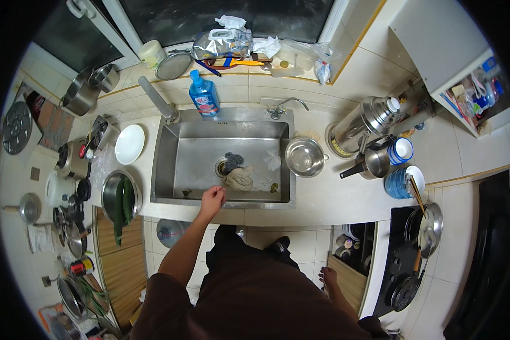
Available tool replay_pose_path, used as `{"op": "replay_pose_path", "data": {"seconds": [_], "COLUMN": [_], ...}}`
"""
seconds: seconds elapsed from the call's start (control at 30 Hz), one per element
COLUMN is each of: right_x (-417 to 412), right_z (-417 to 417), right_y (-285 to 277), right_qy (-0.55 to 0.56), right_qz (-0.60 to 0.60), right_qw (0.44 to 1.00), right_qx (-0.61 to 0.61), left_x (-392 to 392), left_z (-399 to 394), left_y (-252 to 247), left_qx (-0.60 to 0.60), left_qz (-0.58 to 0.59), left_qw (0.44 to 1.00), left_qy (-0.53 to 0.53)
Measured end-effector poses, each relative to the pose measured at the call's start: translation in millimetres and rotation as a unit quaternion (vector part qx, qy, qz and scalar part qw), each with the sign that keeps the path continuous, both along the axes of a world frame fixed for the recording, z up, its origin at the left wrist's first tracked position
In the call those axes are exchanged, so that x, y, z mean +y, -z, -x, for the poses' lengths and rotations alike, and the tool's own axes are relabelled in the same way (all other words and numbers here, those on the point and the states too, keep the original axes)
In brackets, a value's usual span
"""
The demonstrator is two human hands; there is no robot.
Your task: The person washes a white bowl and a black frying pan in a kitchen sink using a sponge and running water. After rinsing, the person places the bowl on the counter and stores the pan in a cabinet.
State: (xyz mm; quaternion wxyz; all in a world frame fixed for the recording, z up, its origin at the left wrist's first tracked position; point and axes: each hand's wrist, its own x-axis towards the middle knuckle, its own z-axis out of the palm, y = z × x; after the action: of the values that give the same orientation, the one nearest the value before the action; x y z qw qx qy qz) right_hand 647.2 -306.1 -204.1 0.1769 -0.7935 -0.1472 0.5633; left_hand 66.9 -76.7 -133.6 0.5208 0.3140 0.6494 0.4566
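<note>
My left hand (213, 199) is over the front rim of the stainless steel sink (195, 146), its fingers curled together with nothing seen in them. Just beyond it, on the sink floor, lies a crumpled beige cloth (239, 178). A dark scouring pad (233, 161) sits beside the cloth, partly over the drain (221, 167). Vegetable scraps (274, 187) and a piece of clear plastic film (273, 160) lie to the right in the sink. Low by my right side, near the cabinet, hangs my right hand (329, 277), holding nothing visible, fingers loosely apart.
Left of the sink are a white plate (130, 144) and a metal bowl (109, 193) with long cucumbers (119, 208) overhanging it. A blue soap bottle (204, 95) stands behind. Rightward are a metal basin (305, 157), a steel thermos (357, 123), stacked bowls (397, 182) and a stove (397, 250).
</note>
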Motion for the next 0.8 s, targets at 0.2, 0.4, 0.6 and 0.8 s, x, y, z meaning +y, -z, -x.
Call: {"op": "replay_pose_path", "data": {"seconds": [0.2,0.4,0.6,0.8], "right_x": [-45,-34,-39,22], "right_z": [102,201,220,245], "right_y": [-4,-74,-112,-104], "right_qy": [-0.236,-0.139,-0.061,-0.351], "right_qz": [-0.026,0.041,0.013,-0.100], "right_qw": [0.971,0.989,0.996,0.920], "right_qx": [-0.025,-0.013,-0.065,-0.141], "left_x": [86,114,113,107], "left_z": [55,44,35,39], "left_y": [113,189,183,146], "left_qx": [0.238,0.294,0.363,0.120], "left_qz": [0.094,0.200,0.047,-0.015], "left_qw": [0.956,0.906,0.917,0.982], "left_qy": [0.141,0.232,0.159,0.148]}}
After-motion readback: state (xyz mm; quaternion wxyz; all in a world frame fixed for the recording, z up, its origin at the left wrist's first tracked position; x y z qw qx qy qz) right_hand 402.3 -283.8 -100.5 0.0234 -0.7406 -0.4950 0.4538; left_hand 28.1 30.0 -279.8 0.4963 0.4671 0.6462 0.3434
